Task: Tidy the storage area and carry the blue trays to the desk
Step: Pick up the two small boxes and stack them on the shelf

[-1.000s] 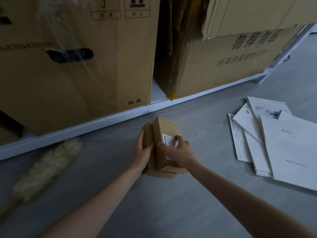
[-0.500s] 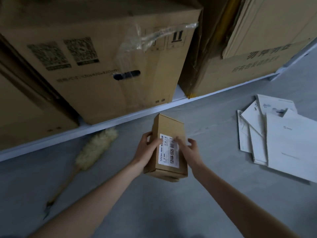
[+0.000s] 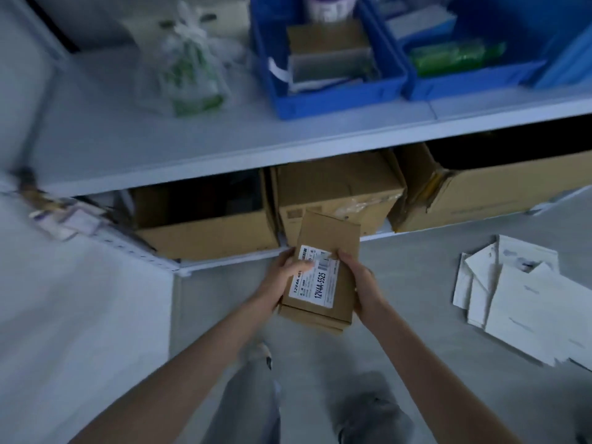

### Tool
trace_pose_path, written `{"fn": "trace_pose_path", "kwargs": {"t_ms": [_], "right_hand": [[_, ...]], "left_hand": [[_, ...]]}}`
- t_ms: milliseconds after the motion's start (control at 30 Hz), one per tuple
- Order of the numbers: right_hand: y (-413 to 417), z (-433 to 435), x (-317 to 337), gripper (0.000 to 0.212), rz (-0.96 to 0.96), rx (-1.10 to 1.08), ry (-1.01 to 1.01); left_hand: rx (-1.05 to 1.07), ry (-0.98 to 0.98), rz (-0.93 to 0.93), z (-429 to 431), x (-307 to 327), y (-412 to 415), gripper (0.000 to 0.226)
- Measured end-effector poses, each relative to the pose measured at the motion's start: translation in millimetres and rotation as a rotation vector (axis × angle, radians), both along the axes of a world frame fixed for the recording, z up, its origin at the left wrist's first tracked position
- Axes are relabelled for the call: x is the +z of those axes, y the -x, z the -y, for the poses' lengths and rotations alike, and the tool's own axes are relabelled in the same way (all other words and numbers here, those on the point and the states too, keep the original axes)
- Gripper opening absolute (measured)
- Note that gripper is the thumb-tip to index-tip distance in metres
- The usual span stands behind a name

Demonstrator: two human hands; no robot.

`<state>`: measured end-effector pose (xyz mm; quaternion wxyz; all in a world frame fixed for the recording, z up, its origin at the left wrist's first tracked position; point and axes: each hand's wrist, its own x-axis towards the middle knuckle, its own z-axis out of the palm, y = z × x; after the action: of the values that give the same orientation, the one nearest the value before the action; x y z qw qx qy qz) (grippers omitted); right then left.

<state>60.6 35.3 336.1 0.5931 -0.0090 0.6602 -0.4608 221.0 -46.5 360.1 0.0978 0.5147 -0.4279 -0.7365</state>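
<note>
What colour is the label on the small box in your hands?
The label is white with black print, on a brown cardboard box. Head view shows it.

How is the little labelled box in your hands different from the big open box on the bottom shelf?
The little box is shut, white-labelled, gripped by left hand and right hand. The big open box is open-topped, plain-fronted, resting on the bottom shelf. Both are brown cardboard.
</note>
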Motion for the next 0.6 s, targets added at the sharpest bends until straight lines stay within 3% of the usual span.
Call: {"fn": "trace_pose_path", "kwargs": {"t_ms": [167, 333, 400, 533, 600], "right_hand": [[-29, 79, 118, 0.073, -0.1, 0.071, 0.158], [-69, 153, 174, 0.063, -0.017, 0.148, 0.158], [-83, 176, 183, 0.063, 0.0, 0.09, 0.166], [-91, 219, 188, 0.062, -0.012, -0.08, 0.141], [-93, 240, 184, 0.058, -0.051, -0.141, 0.126]], "left_hand": [[-0.125, 0.051, -0.027, 64, 121, -88, 0.044], [-0.211, 0.064, -0.029, 145, 196, -150, 0.044], [-0.112, 0.075, -0.01, 174, 208, -166, 0.045], [0.346, 0.086, 0.04, 216, 188, -183, 0.085], [0.424, 0.012, 0.013, 223, 173, -176, 0.093]]}}
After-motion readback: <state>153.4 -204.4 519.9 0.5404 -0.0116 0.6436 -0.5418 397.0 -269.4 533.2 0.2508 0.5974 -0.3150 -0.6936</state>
